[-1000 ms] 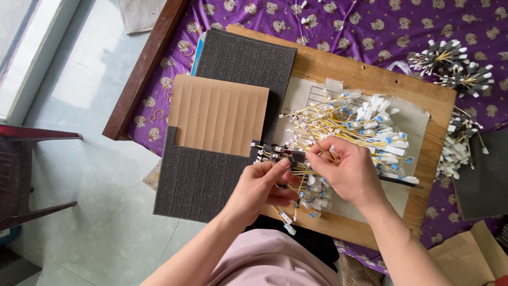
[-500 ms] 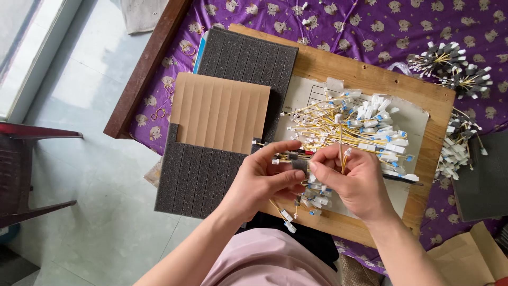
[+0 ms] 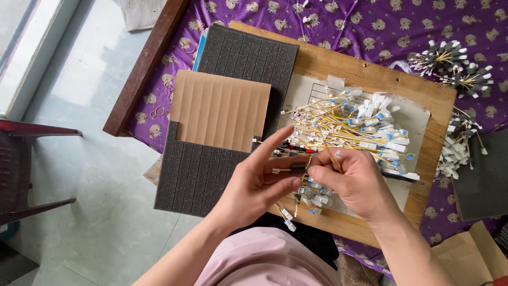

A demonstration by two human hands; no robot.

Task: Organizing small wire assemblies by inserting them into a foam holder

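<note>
1. A short yellow-wired connector lead with a small white plug at its end (image 3: 286,170) is held between the two hands, above the near edge of the wooden board bench (image 3: 370,79).
2. The left hand (image 3: 259,182) is partly open: thumb and middle fingers are closed lightly about the lead, while the forefinger is stretched out straight, pointing up and to the right.
3. The right hand (image 3: 352,182) is closed in a pinch on the other end of the lead, fingertips facing the left hand.
4. The long axis of the lead runs nearly level, left to right, from one hand to the other; the white plug end lies on the left hand's side, so the left hand is nearer to it.
5. The loose pile of yellow leads with white and blue plugs (image 3: 354,127) lies just beyond the hands, on a pale sheet of paper (image 3: 418,119), nearer the right hand.
6. The dark grey slotted foam block (image 3: 196,175), partly covered by a ribbed brown cardboard sheet (image 3: 222,108), lies just to the left of the left hand.
7. Whether the lead is being pulled taut cannot be told.
</note>
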